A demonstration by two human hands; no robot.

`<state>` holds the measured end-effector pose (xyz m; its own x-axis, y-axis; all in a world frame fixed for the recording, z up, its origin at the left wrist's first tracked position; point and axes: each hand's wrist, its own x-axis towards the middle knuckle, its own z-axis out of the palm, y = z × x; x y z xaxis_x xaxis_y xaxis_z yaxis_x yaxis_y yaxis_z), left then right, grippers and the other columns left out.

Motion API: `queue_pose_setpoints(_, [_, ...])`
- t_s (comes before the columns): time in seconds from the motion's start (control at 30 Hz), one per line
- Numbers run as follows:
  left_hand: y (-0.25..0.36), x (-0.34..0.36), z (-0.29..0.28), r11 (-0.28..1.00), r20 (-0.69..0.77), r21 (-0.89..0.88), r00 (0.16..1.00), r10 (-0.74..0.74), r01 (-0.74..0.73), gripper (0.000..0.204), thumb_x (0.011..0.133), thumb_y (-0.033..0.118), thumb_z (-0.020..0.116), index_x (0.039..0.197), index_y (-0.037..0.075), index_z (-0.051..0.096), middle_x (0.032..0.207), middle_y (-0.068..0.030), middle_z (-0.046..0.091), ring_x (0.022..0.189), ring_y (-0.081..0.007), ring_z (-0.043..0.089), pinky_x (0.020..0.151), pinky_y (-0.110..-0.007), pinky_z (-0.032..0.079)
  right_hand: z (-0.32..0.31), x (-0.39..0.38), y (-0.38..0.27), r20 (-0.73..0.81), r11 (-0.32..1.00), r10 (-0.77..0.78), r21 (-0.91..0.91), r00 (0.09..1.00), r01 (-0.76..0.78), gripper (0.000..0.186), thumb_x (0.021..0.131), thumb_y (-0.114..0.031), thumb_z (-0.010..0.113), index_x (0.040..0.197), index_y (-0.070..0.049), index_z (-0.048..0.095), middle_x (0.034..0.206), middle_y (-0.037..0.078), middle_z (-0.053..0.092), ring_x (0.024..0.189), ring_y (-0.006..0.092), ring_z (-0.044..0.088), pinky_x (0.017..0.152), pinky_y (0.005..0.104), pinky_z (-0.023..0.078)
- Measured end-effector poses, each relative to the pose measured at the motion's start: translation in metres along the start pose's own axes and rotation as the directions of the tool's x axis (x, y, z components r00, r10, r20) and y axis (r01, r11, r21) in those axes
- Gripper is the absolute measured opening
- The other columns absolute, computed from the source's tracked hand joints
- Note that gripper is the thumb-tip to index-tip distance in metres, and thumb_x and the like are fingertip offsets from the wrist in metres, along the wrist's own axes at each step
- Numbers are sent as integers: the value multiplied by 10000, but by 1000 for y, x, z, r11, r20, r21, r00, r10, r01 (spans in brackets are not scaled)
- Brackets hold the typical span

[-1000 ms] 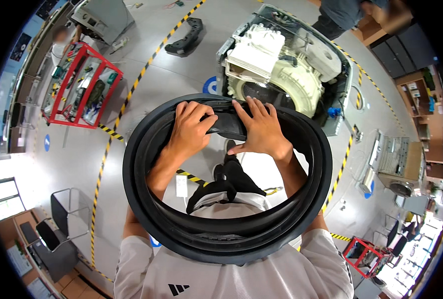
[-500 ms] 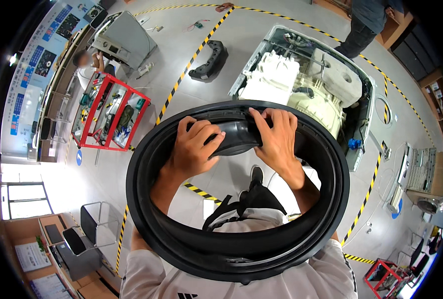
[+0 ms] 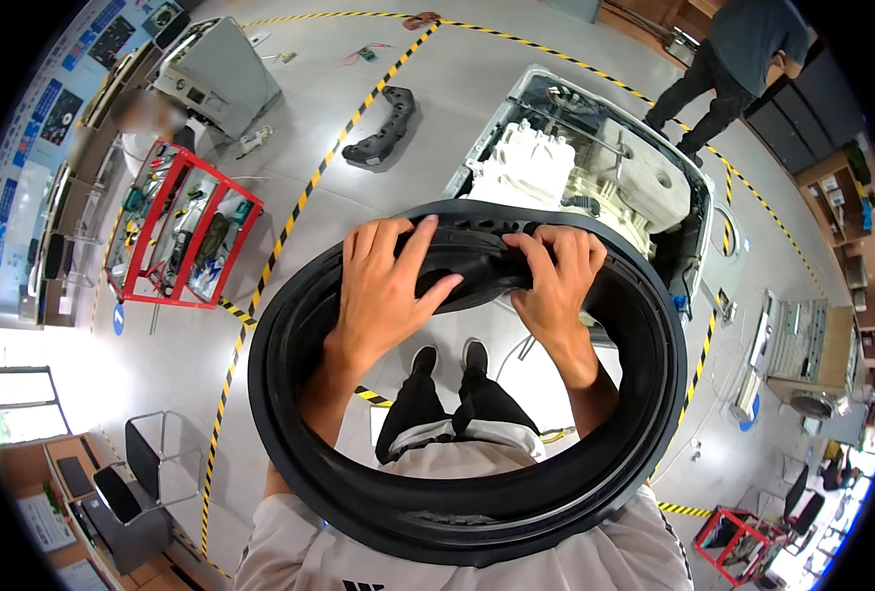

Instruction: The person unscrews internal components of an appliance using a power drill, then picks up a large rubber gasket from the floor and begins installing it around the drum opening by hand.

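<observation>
A large black rubber door gasket (image 3: 280, 414), a thick oval ring with a ridged rim, is held up in front of my chest. Both forearms come up through its opening. My left hand (image 3: 383, 286) grips the far rim left of centre, thumb and index finger spread apart over the inner wall. To its right, my right hand (image 3: 555, 286) is closed on the same rim with bent fingers. Between the hands the inner lip is folded and bunched, and several small openings show along the rim. Some fingertips are hidden in the rubber.
An opened washing machine (image 3: 595, 167) with a white tub lies beyond the gasket. A black curved block (image 3: 383, 128) rests on the floor. Left stands a red tool cart (image 3: 191, 231), a seated person (image 3: 147, 123) behind it. Another person (image 3: 733, 74) stands at the back right.
My left fingers have opened from the bunched lip and spread along the rim; my right hand keeps its grip. The view has shifted, and the standing person shows more fully.
</observation>
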<state>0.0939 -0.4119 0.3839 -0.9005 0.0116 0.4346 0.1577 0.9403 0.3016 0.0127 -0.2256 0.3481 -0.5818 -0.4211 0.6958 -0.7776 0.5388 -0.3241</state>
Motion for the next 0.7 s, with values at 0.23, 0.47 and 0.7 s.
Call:
queue_pose_setpoints(0.23, [-41,-4,31,990,143,-131,988,60,-41,355,700,218,709,965,37,556,944,-90,513,926,-275,488,793,-379,388,17,-22,-24,176,976,151,-183,973,-119,610,449,14,656,1044,-110,600,935,68,482,905,251,462,832,383,298])
queue_pose_setpoints(0.47, [-72,-8,82,960,287,-234,933,216,-151,126,800,171,601,846,54,604,829,-103,555,840,-295,541,720,-394,439,26,-58,-46,312,922,329,-311,891,-231,662,489,-57,691,1138,-95,565,989,113,496,956,284,460,860,412,311])
queue_pose_setpoints(0.7, [-49,-1,115,934,513,-329,803,303,-142,178,822,204,567,844,40,634,866,-133,582,882,-320,550,772,-415,432,-6,-83,-44,541,877,467,-383,699,-290,992,462,-576,774,1267,-80,475,1037,157,511,1015,320,463,883,432,339])
